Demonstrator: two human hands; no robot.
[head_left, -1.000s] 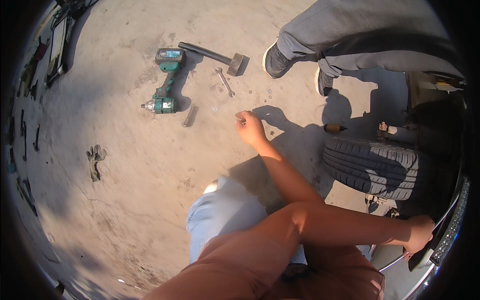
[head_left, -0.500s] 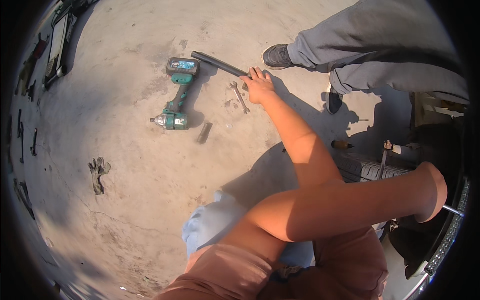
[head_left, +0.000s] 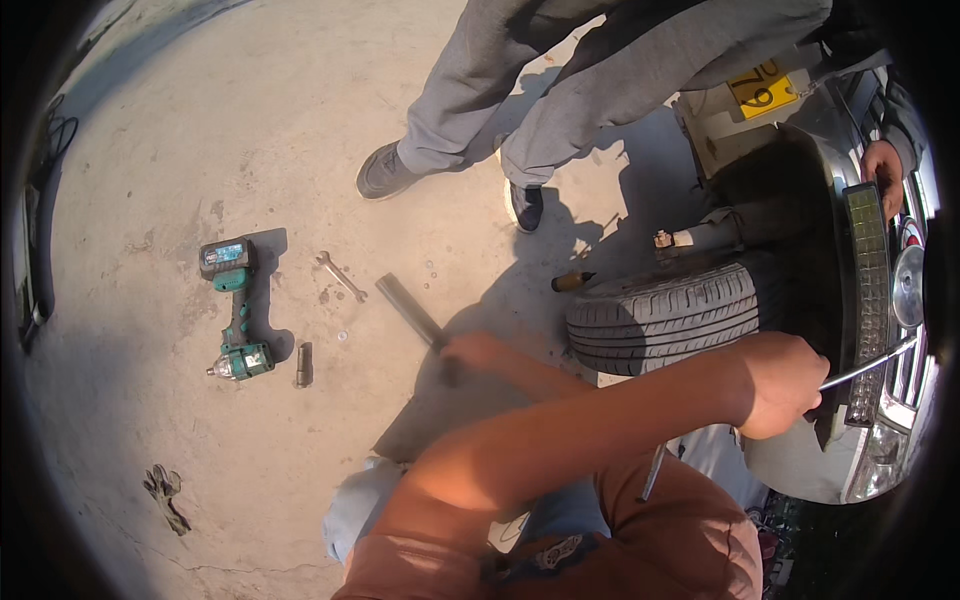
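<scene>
My left arm crosses over my right one. At the car's front, my left hand (head_left: 785,385) is closed around a thin metal rod (head_left: 865,368), whose far end reaches the grille past a long, narrow light bar (head_left: 864,300). My right hand (head_left: 472,350) is closed around a dark tube (head_left: 412,308), which points away to the upper left. Part of that hand lies in shadow. Another slim metal piece (head_left: 653,472) shows below my left forearm; whether it belongs to the rod I cannot tell. A co-worker's hand (head_left: 884,172) touches the light bar's upper end.
On the concrete at left lie a green cordless impact wrench (head_left: 238,310), an open-end wrench (head_left: 342,277), a socket (head_left: 304,365) and a glove (head_left: 166,497). A tyre (head_left: 665,318) and a yellow-handled tool (head_left: 572,281) are beside the car. The co-worker's shoes (head_left: 385,172) stand beyond.
My right hand has taken hold of the tube and drawn it towards me. The view has swung right, bringing the car's front, my left hand and the co-worker's hand into sight.
</scene>
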